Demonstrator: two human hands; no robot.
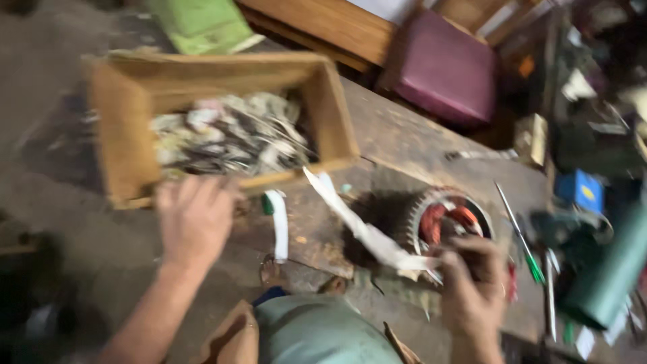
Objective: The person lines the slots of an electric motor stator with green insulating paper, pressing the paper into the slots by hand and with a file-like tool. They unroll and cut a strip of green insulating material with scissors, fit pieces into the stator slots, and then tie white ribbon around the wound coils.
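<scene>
Cluttered workshop, everything a touch blurred, and a dark worn wooden bench [404, 138] runs across the middle of the view. Far left on it sits a wooden box [128, 145] stuffed with a tangle of greyish scraps [229, 135]. Left hand [195, 219] is up at the near edge of that box, back of the hand to the camera, fingers spread loose and reaching over the rim; whether they actually grip the wood I cannot tell. Just right of that hand a short white strip [279, 226] with a green end lies flat on the bench. Over to the right, the right hand [472, 286] is pinched around the near end of a long crumpled white paper strip [360, 226], which rises leftward and away toward the box. Right behind those fingers stands a round motor stator [445, 219], ribbed metal ring with reddish copper windings inside, touching or very nearly touching the hand. Further right a green-handled screwdriver [522, 236] lies on the bench, beside a dark green cylinder [610, 276]. Far back, a maroon cushioned stool [441, 67] and a green cloth [199, 25]. Near edge, grey-green shorts [317, 334] and a bare foot [271, 273] below the bench
</scene>
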